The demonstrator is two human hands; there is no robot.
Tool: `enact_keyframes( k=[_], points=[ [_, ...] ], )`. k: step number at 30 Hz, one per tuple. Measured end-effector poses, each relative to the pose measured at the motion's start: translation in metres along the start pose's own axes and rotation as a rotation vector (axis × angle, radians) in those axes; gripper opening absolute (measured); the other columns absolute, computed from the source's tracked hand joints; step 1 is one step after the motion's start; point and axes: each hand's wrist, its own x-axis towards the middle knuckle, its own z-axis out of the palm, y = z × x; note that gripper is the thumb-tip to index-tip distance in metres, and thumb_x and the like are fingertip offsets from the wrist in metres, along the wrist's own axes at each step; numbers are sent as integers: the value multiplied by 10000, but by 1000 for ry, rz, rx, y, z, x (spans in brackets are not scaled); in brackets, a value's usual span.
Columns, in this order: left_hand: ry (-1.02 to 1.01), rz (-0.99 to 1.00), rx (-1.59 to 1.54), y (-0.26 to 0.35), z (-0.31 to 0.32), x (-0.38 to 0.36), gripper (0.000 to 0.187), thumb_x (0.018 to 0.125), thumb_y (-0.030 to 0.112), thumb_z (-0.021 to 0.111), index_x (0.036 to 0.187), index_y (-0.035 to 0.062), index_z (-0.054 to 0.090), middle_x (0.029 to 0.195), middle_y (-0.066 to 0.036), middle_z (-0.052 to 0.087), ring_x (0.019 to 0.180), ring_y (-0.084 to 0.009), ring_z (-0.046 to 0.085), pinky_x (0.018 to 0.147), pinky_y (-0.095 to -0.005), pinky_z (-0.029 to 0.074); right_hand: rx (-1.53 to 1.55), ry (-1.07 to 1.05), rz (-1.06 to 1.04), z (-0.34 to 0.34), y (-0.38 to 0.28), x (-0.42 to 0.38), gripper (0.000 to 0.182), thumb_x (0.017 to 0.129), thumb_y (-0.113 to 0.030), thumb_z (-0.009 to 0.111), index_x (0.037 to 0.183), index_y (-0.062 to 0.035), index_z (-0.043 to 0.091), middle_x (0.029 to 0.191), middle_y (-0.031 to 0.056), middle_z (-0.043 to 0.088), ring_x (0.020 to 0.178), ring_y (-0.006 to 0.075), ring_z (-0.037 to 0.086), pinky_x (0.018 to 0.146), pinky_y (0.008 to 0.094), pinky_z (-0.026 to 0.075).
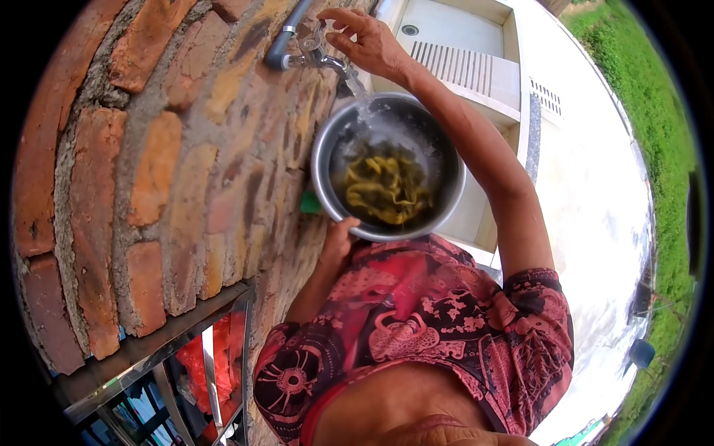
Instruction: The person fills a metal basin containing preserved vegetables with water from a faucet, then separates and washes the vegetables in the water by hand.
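My left hand (341,239) grips the near left rim of a round steel basin (451,195), fingers closed around its edge. Yellow-green, leafy-looking strips (387,186) lie in water inside it. At the top, the fingers of my right hand (366,46) are closed at the handle of a metal tap (316,53) on the wall. Clear water (355,85) runs from the spout into the far side of the basin. My right forearm passes over the basin's right rim.
A rough brick wall (156,167) rises along the left, with a grey pipe (278,52) feeding the tap. Beyond the basin is a pale sink area with a slotted grate (465,70). A metal-barred opening (212,364) holds a red bag (197,372). Grass (632,67) borders the right.
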Motion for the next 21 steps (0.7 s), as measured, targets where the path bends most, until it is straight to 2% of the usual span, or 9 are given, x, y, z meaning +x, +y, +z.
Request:
enact_keyframes(
  k=[2, 4, 5, 7, 12, 19, 21],
  points=[
    [2, -7, 2, -1, -3, 2, 212, 705, -41, 569, 913, -12, 537, 812, -79, 563, 740, -208, 583, 662, -331, 503, 12, -3, 3, 0, -1, 0, 313, 869, -238, 548, 1180, -202, 532, 958, 162, 560, 825, 261, 645, 764, 383, 514],
    [-35, -42, -18, -2, -7, 4, 358, 705, -61, 565, 1052, 20, 527, 911, -64, 576, 831, -212, 593, 746, -355, 493, 23, -6, 6, 0, -3, 0, 317, 867, -228, 544, 1182, -198, 529, 964, 165, 560, 831, 265, 645, 771, 383, 517],
    [-35, -42, -18, -1, -6, 3, 358, 705, -61, 565, 1052, 20, 527, 911, -64, 576, 831, -212, 593, 746, -355, 493, 29, 0, 15, 0, -4, -1, 322, 860, -211, 540, 1180, -189, 527, 966, 173, 564, 832, 269, 644, 771, 385, 522],
    [5, -24, 25, 2, 0, -1, 210, 711, -18, 576, 917, 1, 540, 817, -70, 570, 748, -204, 592, 650, -329, 506, 34, 7, 23, 0, -5, 0, 326, 852, -194, 536, 1178, -181, 524, 968, 182, 568, 834, 274, 644, 771, 387, 526],
    [9, -24, 24, 1, -1, 0, 209, 711, -7, 583, 916, 6, 540, 811, -69, 572, 742, -207, 596, 644, -331, 510, 39, -12, 43, 1, -5, 2, 348, 813, -149, 538, 1161, -160, 525, 955, 208, 584, 829, 284, 642, 747, 389, 536],
    [9, -38, 18, 0, -4, 1, 203, 706, -6, 592, 900, 17, 538, 798, -65, 570, 729, -204, 594, 631, -335, 511, 83, 8, 73, -2, -13, 1, 377, 777, -121, 537, 1153, -142, 523, 968, 210, 583, 826, 289, 636, 739, 391, 530],
    [0, -29, 14, 1, -1, 0, 200, 706, -6, 593, 898, 17, 538, 799, -63, 570, 726, -202, 594, 631, -333, 509, 76, 13, 109, -2, -13, 3, 368, 755, -112, 548, 1122, -109, 528, 962, 199, 585, 819, 292, 628, 740, 398, 514]
  ],
)
